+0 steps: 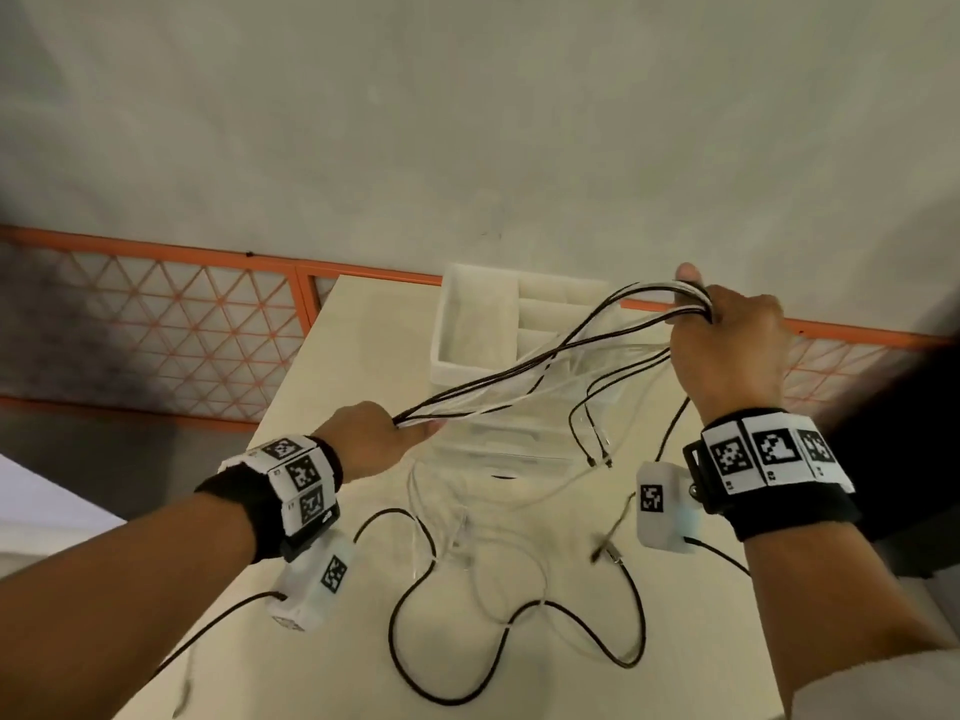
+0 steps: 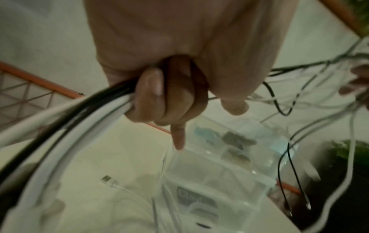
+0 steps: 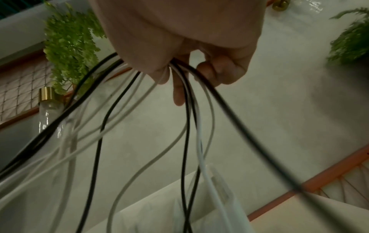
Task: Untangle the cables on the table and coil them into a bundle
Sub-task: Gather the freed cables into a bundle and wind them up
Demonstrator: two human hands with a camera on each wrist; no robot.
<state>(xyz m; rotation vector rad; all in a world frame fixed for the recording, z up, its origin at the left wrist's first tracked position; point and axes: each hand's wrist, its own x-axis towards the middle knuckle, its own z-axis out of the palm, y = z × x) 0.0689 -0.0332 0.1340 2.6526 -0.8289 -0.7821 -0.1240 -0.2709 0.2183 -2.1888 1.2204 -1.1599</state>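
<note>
Pale wall and an orange lattice rail [image 1: 156, 330] stand behind a cream surface [image 1: 332, 366]. On it, toward the rail, sits a white tray [image 1: 475, 324], with a clear compartment box [image 1: 511, 444] on its near side.

Both hands hold one bunch of black and white cables [image 1: 545, 356], stretched between them above the tray and box. The left hand [image 1: 369, 441], nearer than the tray and lower, has its fingers [image 2: 159, 97] curled tight round one end of the bunch, one finger pointing down toward the box. The right hand [image 1: 727, 345], raised beside the tray's right end, has its fingers [image 3: 215, 72] curled round several looped strands, which fan out below it.

The rest of the cables lies loose on the surface, nearer than the box: a black cable [image 1: 519, 621] in wide curves, thin white ones [image 1: 483, 553] crossing it, and plug ends [image 1: 597, 459] hanging just right of the box.

Likely risks: pulling the hands further apart may tighten any crossing in the hanging strands into a knot. The dangling plugs could snag on the box or tray and drag them. With so many strands in the right hand, some could slip out, loosening the coil.
</note>
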